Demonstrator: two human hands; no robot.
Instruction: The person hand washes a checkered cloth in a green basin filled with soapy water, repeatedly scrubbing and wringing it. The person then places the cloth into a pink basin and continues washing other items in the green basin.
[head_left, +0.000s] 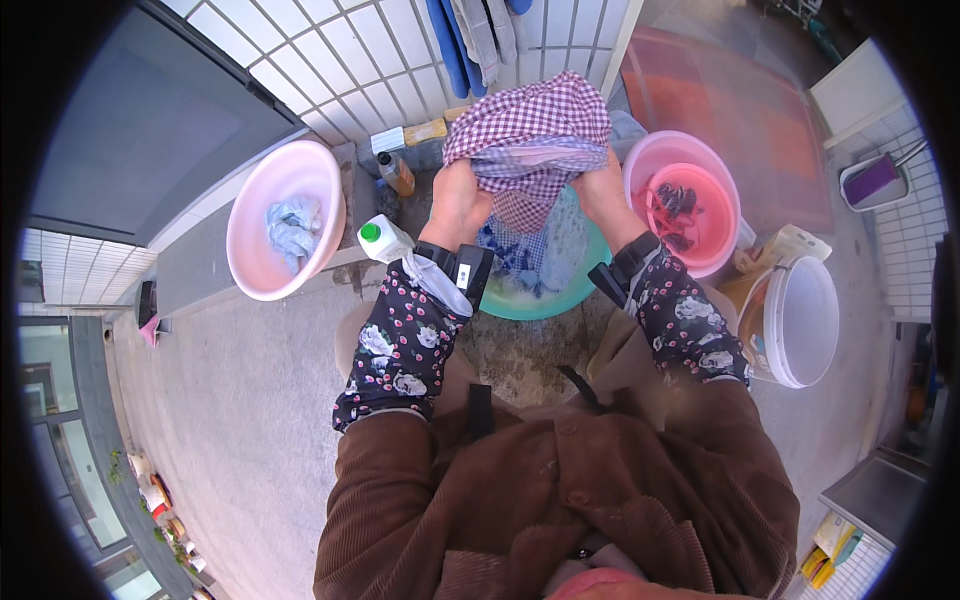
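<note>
A red-and-white checked cloth (536, 112) is stretched between my two hands above a green basin (517, 309). My left hand (456, 204) grips its left side, and my right hand (600, 191) grips its right side; the fingertips of both are hidden by the fabric. Part of the cloth hangs down between the hands, and a paler inner side shows in its middle. Sudsy water (574, 247) fills the basin below, with a blue checked cloth (517, 247) partly sunk in it. Floral sleeve covers and black wrist straps are on both my forearms.
Left stands a pink basin (244, 247) holding light blue cloth (294, 229). A white jug with green cap (384, 238) and a brown bottle (396, 174) are nearer. Nested pink basins (637, 161) and a white bucket (806, 322) stand right. A tiled wall (337, 52) rises ahead.
</note>
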